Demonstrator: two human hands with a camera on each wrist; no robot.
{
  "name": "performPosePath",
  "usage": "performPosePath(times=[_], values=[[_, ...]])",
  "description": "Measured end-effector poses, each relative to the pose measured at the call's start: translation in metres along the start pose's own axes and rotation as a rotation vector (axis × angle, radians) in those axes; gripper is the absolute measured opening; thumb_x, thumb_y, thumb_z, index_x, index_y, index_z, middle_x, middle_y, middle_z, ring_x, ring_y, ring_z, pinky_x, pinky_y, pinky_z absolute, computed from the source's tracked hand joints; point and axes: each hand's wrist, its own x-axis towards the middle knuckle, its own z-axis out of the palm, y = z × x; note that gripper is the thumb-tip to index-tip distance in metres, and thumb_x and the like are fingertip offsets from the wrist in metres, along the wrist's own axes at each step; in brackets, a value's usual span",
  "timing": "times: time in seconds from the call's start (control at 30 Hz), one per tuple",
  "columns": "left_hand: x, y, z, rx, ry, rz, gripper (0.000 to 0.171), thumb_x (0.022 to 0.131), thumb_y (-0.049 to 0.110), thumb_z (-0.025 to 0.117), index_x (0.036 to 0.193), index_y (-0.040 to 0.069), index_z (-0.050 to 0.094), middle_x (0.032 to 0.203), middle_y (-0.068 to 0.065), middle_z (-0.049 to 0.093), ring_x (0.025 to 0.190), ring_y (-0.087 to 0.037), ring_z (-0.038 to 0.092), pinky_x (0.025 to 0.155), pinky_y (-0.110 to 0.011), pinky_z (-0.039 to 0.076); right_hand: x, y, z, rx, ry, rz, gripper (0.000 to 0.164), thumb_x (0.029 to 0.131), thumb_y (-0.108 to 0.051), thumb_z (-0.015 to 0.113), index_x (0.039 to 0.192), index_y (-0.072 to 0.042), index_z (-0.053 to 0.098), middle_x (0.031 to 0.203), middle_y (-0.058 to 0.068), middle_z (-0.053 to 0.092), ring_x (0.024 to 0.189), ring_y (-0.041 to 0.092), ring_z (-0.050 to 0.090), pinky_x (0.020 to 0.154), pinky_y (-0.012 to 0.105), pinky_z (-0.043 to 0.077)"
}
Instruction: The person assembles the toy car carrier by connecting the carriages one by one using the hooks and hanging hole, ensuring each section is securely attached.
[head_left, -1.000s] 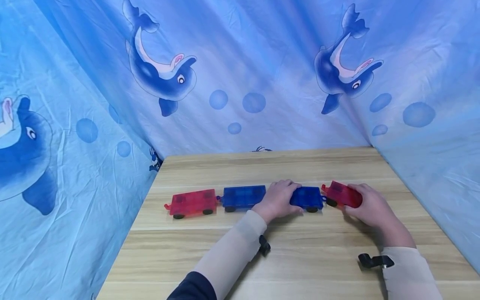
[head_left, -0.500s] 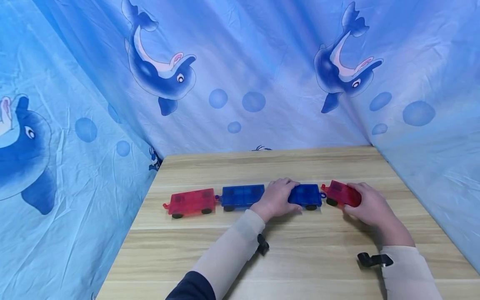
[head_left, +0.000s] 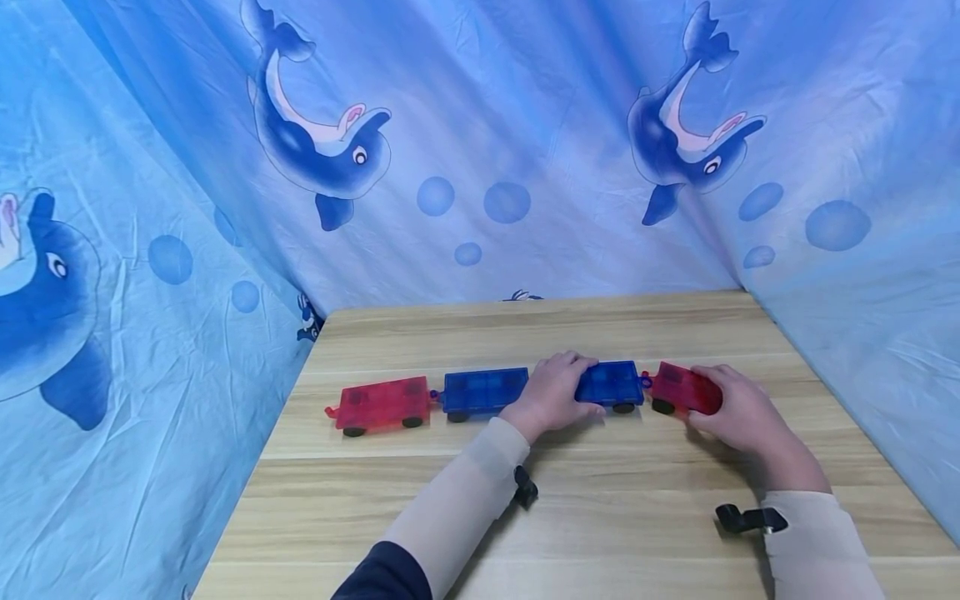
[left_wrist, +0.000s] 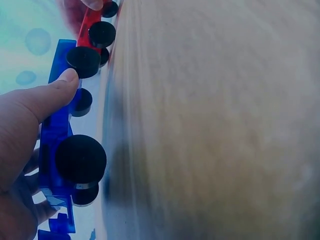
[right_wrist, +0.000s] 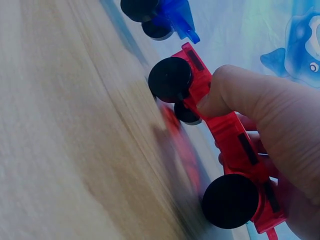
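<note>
My left hand [head_left: 553,393] grips a blue toy train car [head_left: 611,383] by its sides, covering its left part. The thumb presses its near side in the left wrist view, where the blue car [left_wrist: 52,150] shows black wheels. At the right, my right hand [head_left: 742,412] holds a red toy train car [head_left: 682,388] between thumb and fingers. Its black wheels and underside show on the red car [right_wrist: 232,137] in the right wrist view. The blue car's end ring overlaps the red car's hook [head_left: 647,380] in the head view.
Left of my left hand stand a second blue car [head_left: 486,392] and a second red car [head_left: 382,404], end to end in the same row. They are on a wooden table [head_left: 360,508]. A blue dolphin-print cloth [head_left: 480,125] hangs behind and beside it.
The blue car in my left hand has moved slightly up and away, its right end rising toward the red car's hook. The right hand has stayed nearly still.
</note>
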Motion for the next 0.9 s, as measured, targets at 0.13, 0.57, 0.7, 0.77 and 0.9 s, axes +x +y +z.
performPosePath(times=[0.13,0.57,0.7,0.77,0.9], values=[[0.0008,-0.0001,0.0008,0.006,0.011,0.001,0.087,0.085,0.067,0.075,0.157,0.025,0.049,0.148,0.002,0.056,0.138,-0.019,0.051,0.117,-0.044,0.039,-0.0011,-0.0004,-0.0010,0.009,-0.011,0.000,0.084,0.081,-0.025,0.088,0.150,0.001,0.049,0.135,0.025,0.056,0.108,0.046,0.057,0.082,0.062,0.057],[0.0032,-0.0004,0.0038,0.017,0.030,0.006,0.088,0.085,0.066,0.077,0.157,0.023,0.049,0.146,0.002,0.057,0.135,-0.019,0.053,0.115,-0.044,0.042,-0.0028,-0.0008,-0.0014,0.015,-0.018,-0.031,0.083,0.079,-0.021,0.088,0.150,0.000,0.050,0.134,0.024,0.057,0.107,0.044,0.058,0.082,0.059,0.058],[0.0032,0.0008,0.0024,0.016,0.020,-0.002,0.088,0.086,0.065,0.077,0.157,0.024,0.048,0.146,0.002,0.056,0.136,-0.019,0.052,0.116,-0.044,0.041,-0.0034,-0.0016,-0.0025,0.014,-0.022,-0.032,0.082,0.079,-0.021,0.088,0.149,0.000,0.051,0.134,0.024,0.057,0.107,0.044,0.059,0.082,0.058,0.058],[0.0030,0.0014,0.0020,0.016,0.011,-0.009,0.087,0.086,0.065,0.077,0.158,0.025,0.048,0.147,0.002,0.056,0.137,-0.019,0.052,0.116,-0.044,0.041,-0.0037,-0.0019,-0.0029,0.013,-0.024,-0.031,0.081,0.079,-0.021,0.087,0.149,0.000,0.051,0.135,0.024,0.056,0.108,0.044,0.059,0.082,0.059,0.058],[0.0034,0.0016,0.0023,0.013,-0.002,-0.021,0.086,0.087,0.064,0.077,0.158,0.025,0.047,0.148,0.002,0.055,0.138,-0.019,0.051,0.118,-0.044,0.039,-0.0043,-0.0020,-0.0031,0.011,-0.033,-0.029,0.081,0.079,-0.021,0.087,0.149,0.000,0.051,0.136,0.025,0.056,0.109,0.044,0.058,0.083,0.060,0.057]])
